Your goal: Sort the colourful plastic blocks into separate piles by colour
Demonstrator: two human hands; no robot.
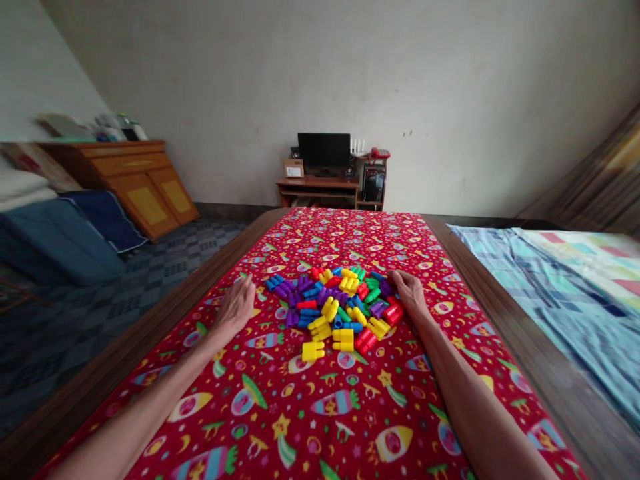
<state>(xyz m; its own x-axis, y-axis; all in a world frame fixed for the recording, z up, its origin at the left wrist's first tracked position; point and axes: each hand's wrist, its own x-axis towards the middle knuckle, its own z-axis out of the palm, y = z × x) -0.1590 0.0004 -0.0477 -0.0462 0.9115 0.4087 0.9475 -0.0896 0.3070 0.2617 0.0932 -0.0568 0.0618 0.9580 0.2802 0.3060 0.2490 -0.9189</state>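
Note:
A heap of small plastic building blocks [337,305] in yellow, red, blue, purple and green lies in the middle of a red cloth printed with rockets and stars [320,413]. My left hand [237,305] rests palm down on the cloth just left of the heap, fingers loosely curled, holding nothing. My right hand [410,291] lies at the heap's right edge, its fingers touching the red and purple blocks there, with nothing visibly gripped.
The cloth covers a long wooden table [493,293]. A bed with a checked sheet [565,280] stands to the right. A wooden cabinet [135,183] and blue bedding [60,237] are on the left. A small desk with a monitor [324,150] stands against the far wall.

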